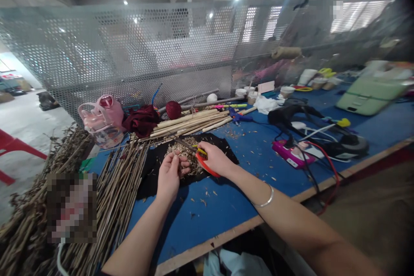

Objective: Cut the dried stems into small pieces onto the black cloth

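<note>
My right hand (211, 158) grips a pair of scissors (207, 166) with orange and yellow handles. Their blades point up and left over a heap of pale dry chips (184, 150). The heap lies on a black cloth (150, 172) on the blue table. Just left of the scissors, my left hand (172, 168) is held above the heap with thumb and fingertips pinched together. What sits between those fingertips is too small to make out. Long brown dry stems (118, 181) lie bundled to the left of the cloth.
Peeled pale sticks (190, 120) lie behind the cloth beside a blue glue gun (239, 116). A pink bag (105, 116) and dark red yarn ball (173, 110) stand at the back left. Right are a magenta power strip (293, 155), cables and a green case (371, 92). Perforated metal panels (139, 51) close the back.
</note>
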`<action>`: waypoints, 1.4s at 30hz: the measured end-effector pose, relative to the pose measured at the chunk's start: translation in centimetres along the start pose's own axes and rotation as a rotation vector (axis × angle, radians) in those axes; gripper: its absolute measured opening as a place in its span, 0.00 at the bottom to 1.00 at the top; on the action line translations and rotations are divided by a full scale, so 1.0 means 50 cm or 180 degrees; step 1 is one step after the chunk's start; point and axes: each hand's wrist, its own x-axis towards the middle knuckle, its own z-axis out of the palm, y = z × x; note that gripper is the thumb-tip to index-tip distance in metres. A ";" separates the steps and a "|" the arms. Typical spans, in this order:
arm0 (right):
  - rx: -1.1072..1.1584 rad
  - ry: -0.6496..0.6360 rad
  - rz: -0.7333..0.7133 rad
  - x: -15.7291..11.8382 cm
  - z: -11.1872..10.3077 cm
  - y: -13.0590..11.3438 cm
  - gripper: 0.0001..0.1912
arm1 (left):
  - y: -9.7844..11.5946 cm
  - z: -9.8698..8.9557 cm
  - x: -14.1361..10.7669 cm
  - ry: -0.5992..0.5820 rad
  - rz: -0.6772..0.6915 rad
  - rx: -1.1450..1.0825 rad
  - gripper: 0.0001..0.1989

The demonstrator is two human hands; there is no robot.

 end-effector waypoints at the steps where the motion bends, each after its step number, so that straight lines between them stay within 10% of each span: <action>1: -0.0111 -0.0025 -0.0026 -0.001 0.000 0.000 0.08 | 0.001 0.001 -0.001 0.0004 -0.0031 -0.0028 0.16; 14: -0.0735 -0.0124 -0.0308 -0.013 0.004 -0.028 0.28 | -0.006 -0.002 0.000 0.0225 -0.0138 0.0113 0.16; 42: -0.1046 -0.0387 -0.0006 -0.020 0.026 -0.029 0.32 | -0.008 0.014 -0.020 0.0163 0.0082 0.0501 0.18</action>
